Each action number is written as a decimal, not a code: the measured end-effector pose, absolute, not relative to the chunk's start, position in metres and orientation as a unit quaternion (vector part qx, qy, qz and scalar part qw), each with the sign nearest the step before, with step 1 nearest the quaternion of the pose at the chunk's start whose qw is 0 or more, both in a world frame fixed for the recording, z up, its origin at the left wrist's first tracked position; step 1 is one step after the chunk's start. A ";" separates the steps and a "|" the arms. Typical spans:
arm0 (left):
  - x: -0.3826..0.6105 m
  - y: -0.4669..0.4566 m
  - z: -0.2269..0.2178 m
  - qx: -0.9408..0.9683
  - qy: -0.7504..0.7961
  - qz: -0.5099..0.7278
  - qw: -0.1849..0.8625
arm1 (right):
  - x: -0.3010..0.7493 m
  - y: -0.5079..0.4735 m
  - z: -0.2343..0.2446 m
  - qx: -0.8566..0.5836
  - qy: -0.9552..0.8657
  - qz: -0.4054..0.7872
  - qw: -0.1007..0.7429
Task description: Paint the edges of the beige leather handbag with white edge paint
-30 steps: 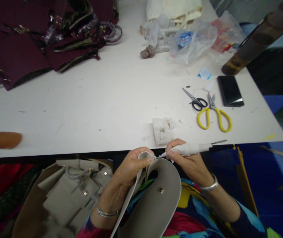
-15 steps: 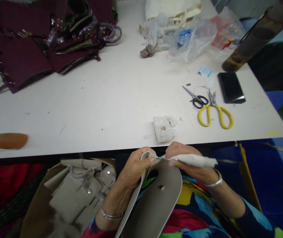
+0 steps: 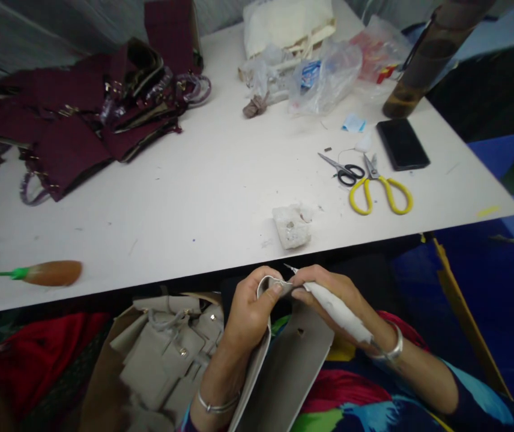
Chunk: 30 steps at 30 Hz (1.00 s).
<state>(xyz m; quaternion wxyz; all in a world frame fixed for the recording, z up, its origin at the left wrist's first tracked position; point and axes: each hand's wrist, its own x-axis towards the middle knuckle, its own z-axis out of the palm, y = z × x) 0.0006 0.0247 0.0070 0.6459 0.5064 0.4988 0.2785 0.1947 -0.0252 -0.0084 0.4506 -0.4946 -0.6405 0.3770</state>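
My left hand [image 3: 248, 309] pinches the curled edge of a smooth, pale grey bag panel [image 3: 299, 360]. My right hand [image 3: 346, 289] curls its fingers around a slim, white-wrapped tool [image 3: 340, 312].

No lettering, brand or number can be read. At one o'clock on the white surface [image 3: 212, 186], a blue-and-white patch [image 3: 310, 75] showing at a crumpled, clear plastic bag [image 3: 337, 75] bears marks too blurred to make out.
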 end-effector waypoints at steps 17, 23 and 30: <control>0.008 -0.003 0.042 0.637 0.491 0.223 0.550 | 0.188 -0.059 0.010 -0.548 -0.530 0.437 0.478; 0.010 -0.005 0.046 0.638 0.457 0.240 0.571 | 0.186 -0.068 0.011 -0.537 -0.586 0.365 0.485; 0.003 0.008 0.030 0.521 0.427 0.278 0.685 | 0.181 -0.067 0.006 -0.546 -0.641 0.268 0.468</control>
